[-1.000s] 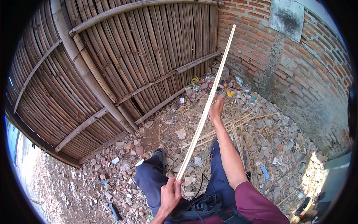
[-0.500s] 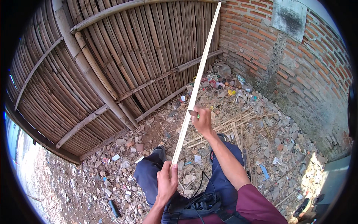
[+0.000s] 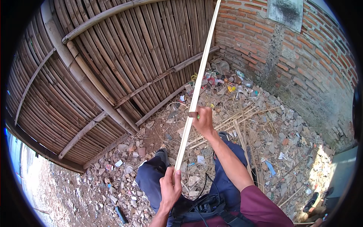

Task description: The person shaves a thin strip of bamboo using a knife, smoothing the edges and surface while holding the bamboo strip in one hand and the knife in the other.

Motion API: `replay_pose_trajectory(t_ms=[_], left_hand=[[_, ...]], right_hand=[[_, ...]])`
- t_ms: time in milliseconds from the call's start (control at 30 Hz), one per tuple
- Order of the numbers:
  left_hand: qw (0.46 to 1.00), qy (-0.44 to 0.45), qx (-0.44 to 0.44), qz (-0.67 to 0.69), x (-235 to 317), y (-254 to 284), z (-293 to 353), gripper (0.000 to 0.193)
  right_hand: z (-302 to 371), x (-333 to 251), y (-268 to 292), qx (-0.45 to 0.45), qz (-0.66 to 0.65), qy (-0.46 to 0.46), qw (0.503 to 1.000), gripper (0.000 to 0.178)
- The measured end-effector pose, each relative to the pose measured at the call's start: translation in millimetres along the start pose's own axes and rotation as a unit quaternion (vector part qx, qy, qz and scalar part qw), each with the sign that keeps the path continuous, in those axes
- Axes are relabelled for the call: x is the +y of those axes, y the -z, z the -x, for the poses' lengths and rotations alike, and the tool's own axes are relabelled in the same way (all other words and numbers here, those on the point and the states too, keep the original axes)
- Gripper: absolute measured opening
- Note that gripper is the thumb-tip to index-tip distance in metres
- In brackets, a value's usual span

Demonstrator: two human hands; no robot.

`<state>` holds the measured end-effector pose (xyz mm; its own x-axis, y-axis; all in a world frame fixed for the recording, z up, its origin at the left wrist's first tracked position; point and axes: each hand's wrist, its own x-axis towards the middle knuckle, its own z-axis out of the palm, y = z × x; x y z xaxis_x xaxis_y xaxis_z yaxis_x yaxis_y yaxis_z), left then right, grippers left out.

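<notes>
A long, pale bamboo strip (image 3: 198,81) slants away from me toward the corner of the fence and the wall. Its near end is gripped by my left hand (image 3: 171,185), thumb on top, in front of my lap. Farther up the strip, my right hand (image 3: 203,120) is closed around a knife (image 3: 193,114) with a short dark blade and a bit of green at the handle. The blade lies across the strip, touching it. Most of the handle is hidden in my fist.
A bamboo slat fence (image 3: 124,56) stands at the left, a brick wall (image 3: 249,41) at the right. Rubble and litter (image 3: 234,81) cover the ground. Cut bamboo strips (image 3: 242,121) lie beyond my right knee. A dark bottle-like object (image 3: 121,215) lies at the lower left.
The view has shifted a little, so the fence and wall sit farther left. Both hands keep their grips, and the knife stays against the strip at about the same place.
</notes>
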<state>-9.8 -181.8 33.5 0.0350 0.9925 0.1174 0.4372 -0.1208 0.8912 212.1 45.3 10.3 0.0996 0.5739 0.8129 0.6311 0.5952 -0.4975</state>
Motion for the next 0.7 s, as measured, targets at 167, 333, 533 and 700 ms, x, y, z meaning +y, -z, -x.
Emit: replay_pose_trajectory(t_ms=[167,333,533,700], left_hand=[[1.0,-0.001,-0.015,-0.011,0.9,5.3,6.2,0.018],[1.0,-0.004,-0.003,-0.026,-8.2,12.1,4.8,0.018],[1.0,-0.01,0.0,-0.03,-3.3,16.1,4.8,0.018],[0.999,-0.009,-0.005,-0.037,-9.6,19.7,14.0,0.019]], right_hand=[[-3.8,17.2,8.5,0.027,0.026,0.016,0.999,0.015],[-7.5,-2.1,11.2,0.003,0.04,-0.007,0.999,0.012],[-8.6,1.4,11.4,0.012,0.074,0.015,0.997,0.013],[-19.2,17.9,8.2,0.033,0.087,-0.031,0.995,0.03]])
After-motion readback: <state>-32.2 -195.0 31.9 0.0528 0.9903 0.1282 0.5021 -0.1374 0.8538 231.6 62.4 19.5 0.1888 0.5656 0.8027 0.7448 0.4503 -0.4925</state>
